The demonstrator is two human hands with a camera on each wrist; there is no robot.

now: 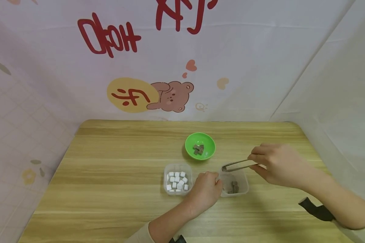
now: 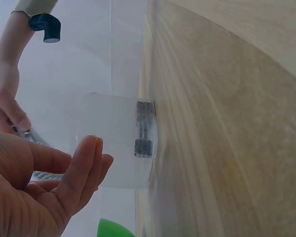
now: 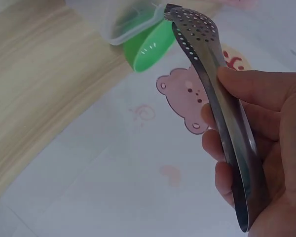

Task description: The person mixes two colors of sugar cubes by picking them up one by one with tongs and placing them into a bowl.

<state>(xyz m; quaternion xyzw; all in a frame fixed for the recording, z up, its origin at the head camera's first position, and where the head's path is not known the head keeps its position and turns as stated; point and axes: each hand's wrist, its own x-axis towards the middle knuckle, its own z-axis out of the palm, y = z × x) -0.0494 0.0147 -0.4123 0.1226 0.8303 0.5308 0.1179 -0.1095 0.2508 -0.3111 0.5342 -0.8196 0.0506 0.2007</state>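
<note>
My right hand [image 1: 275,165] holds a pair of metal tongs [image 3: 222,108] with perforated ends. At their tips, a dark brown cube [image 3: 171,8] is pinched, above the near-left part of a clear plastic container [image 1: 243,182]. Inside that container lie a few more brown cubes [image 1: 235,186]. My left hand [image 1: 206,189] pinches the container's left rim between thumb and fingers; the left wrist view shows its fingers [image 2: 86,163] against the wall. Behind the containers stands a green bowl [image 1: 211,148] with several brown cubes [image 1: 198,149] in it.
A second clear container [image 1: 165,182] with several white cubes [image 1: 177,179] stands left of my left hand. Everything rests on a wood-grain table [image 1: 109,189]. A printed white curtain [image 1: 243,67] hangs behind the table and along its sides.
</note>
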